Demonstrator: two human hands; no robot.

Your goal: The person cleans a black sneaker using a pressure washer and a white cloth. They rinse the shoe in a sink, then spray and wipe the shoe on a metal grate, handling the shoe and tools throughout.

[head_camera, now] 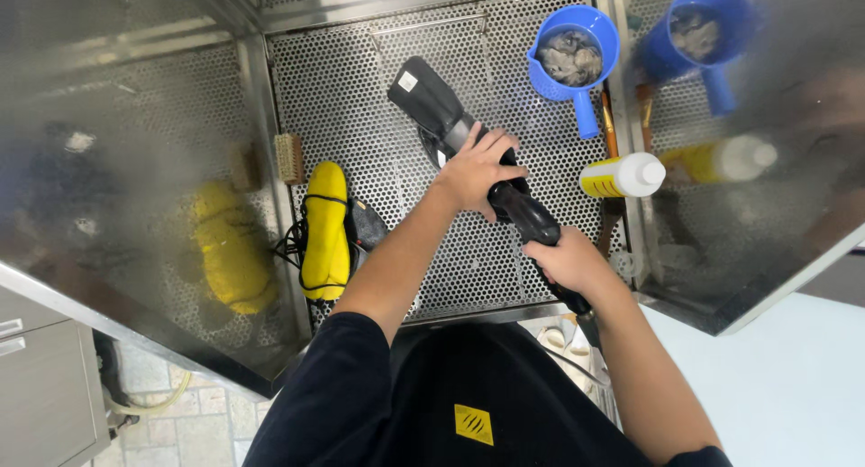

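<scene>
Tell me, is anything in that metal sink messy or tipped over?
Yes. A yellow-labelled bottle lies on its side by the right wall, and a yellow shoe rests at the left wall with black laces spilling out. Nothing looks broken.
</scene>
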